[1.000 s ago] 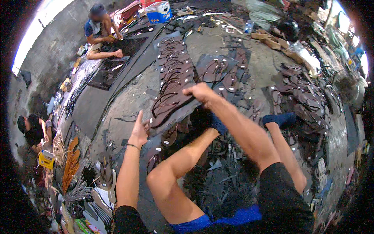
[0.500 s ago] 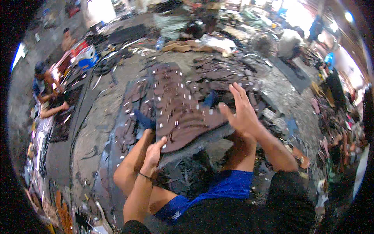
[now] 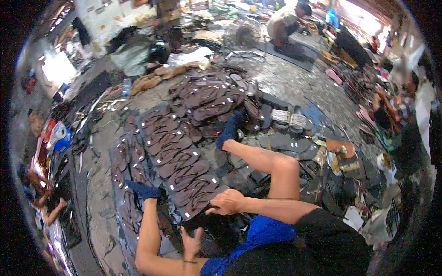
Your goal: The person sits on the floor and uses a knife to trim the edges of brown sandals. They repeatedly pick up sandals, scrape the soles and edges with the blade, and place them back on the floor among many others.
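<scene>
Brown flip-flops (image 3: pixel 182 158) with small white labels lie overlapped in a long row on a dark sheet between my legs. My right hand (image 3: pixel 228 201) is closed at the near end of this row, its fingers curled against the last flip-flop and the sheet's edge. What sits inside those fingers is hidden. Just below and to the left, my left hand (image 3: pixel 191 241) has its thumb and a finger apart, close under the dark near edge. More flip-flops (image 3: pixel 130 168) lie in a column beside my left foot. Beyond my right foot is a heap of brown flip-flops (image 3: pixel 207 96).
A standing fan (image 3: pixel 244 34) is at the back, with a crouching person (image 3: pixel 285 23) beside it. Another person (image 3: pixel 400 101) sits at the right, and one (image 3: pixel 43 184) at the far left. A clear bottle (image 3: pixel 126 86) stands behind the rows. Scraps and tan pieces (image 3: pixel 340 148) litter the right.
My right hand has come down from the air to the row's near end. My left hand has left the sheet's left corner and moved lower. The view has swung right.
</scene>
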Motion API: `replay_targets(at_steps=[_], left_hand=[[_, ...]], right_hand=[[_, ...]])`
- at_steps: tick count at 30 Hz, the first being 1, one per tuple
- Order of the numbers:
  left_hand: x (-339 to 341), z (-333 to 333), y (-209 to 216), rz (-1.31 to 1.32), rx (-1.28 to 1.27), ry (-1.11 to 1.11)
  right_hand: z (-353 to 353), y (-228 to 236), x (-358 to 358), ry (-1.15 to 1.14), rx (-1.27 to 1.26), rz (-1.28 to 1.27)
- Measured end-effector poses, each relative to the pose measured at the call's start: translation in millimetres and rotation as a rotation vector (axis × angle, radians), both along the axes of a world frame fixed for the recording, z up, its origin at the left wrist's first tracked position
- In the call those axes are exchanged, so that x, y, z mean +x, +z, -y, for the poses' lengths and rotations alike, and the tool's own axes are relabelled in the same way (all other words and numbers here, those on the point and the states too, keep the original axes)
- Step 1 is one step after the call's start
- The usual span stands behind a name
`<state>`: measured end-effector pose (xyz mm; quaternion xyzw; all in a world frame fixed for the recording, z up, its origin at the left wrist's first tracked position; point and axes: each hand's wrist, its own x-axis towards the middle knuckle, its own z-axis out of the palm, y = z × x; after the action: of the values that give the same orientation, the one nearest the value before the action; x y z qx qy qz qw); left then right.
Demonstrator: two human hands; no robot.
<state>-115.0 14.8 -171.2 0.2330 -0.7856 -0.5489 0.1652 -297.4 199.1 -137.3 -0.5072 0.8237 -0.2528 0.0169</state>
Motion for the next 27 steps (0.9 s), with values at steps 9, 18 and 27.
replay_targets(at_steps=[9, 18, 27], left_hand=[[-60.5, 9.8, -49.1, 0.286, 0.07, 0.061], [-108.6, 73.7, -68.2, 0.285, -0.085, 0.058], [-177.3, 143.5, -30.9, 0.73, 0.341, -0.047]], right_hand=[[51.0, -96.3, -64.3, -0.147, 0.311, 0.115], [108.3, -47.8, -136.6, -0.566, -0.03, -0.086], [19.2, -52.5, -83.2, -0.344, -0.088, 0.723]])
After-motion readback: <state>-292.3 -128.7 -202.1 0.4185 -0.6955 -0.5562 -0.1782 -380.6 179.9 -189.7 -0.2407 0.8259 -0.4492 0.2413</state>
